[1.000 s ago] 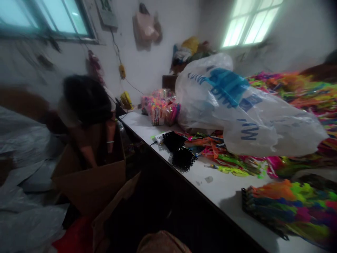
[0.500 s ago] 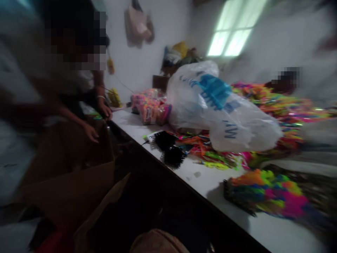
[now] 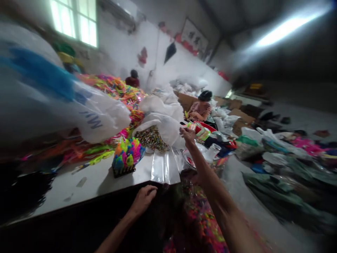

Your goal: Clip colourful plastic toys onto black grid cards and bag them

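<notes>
My left hand (image 3: 144,199) hovers at the table's front edge, fingers loosely bent, with nothing visible in it. My right hand (image 3: 188,136) reaches forward over the table, its fingers bent together. A small dark tip shows by those fingers; what they grip is blurred. Nearest my left hand are clear plastic bags (image 3: 165,167), lying flat at the edge. To their left, a black holder (image 3: 123,171) stands upright, packed with colourful soft pieces (image 3: 129,153). Behind the bags, a white sack (image 3: 164,119) lies with many small multicoloured pieces (image 3: 150,137) at its mouth.
A big white plastic bag (image 3: 102,117) bulges at the left before a heap of bright pieces (image 3: 118,86). Beyond my right hand are a red basin (image 3: 206,125) and a seated person (image 3: 199,109). Bagged colourful goods (image 3: 206,218) lie below my right arm.
My view has swung to the right. The co-worker and cardboard box at the left have left the picture. Both my hands and the clear bags have come into sight.
</notes>
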`<act>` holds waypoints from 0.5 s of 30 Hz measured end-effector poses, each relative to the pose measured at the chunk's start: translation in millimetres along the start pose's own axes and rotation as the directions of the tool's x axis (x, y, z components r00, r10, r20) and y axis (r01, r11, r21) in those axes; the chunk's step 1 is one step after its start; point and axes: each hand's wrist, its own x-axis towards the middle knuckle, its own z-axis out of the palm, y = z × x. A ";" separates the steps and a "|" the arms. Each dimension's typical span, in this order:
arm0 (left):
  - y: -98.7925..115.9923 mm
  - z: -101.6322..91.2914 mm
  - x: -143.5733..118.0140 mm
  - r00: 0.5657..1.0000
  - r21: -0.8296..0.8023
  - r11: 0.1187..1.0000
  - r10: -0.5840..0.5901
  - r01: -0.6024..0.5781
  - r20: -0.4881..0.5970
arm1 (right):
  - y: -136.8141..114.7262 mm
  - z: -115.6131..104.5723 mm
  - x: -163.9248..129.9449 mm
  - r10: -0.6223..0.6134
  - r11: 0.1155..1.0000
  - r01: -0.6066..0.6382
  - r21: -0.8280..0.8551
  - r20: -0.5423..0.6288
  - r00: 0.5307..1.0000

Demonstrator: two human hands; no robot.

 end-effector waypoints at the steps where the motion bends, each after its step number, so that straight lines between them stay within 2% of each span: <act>1: 6.6 0.7 4.9 1.000 -0.062 0.998 -0.012 0.011 -0.021 | -4.4 -1.2 -4.7 -0.006 1.000 0.006 0.030 0.015 1.000; 5: 37.4 -6.3 25.7 0.991 -0.348 0.937 -0.058 0.012 -0.121 | -10.9 5.3 -58.6 -0.057 0.980 0.017 0.200 0.195 0.979; 8: 55.2 -17.4 35.2 0.987 -0.504 0.863 -0.107 0.031 -0.122 | 0.8 14.0 -108.7 -0.022 0.950 -0.087 0.302 0.340 0.940; 11: 60.4 -24.6 38.0 0.983 -0.583 0.805 -0.175 0.109 -0.057 | 17.9 24.5 -142.3 0.066 0.930 -0.187 0.316 0.357 0.932; 15: 46.2 -29.3 35.4 0.948 -0.614 0.761 -0.312 0.211 -0.061 | 37.3 34.9 -165.3 0.138 0.914 -0.253 0.318 0.343 0.929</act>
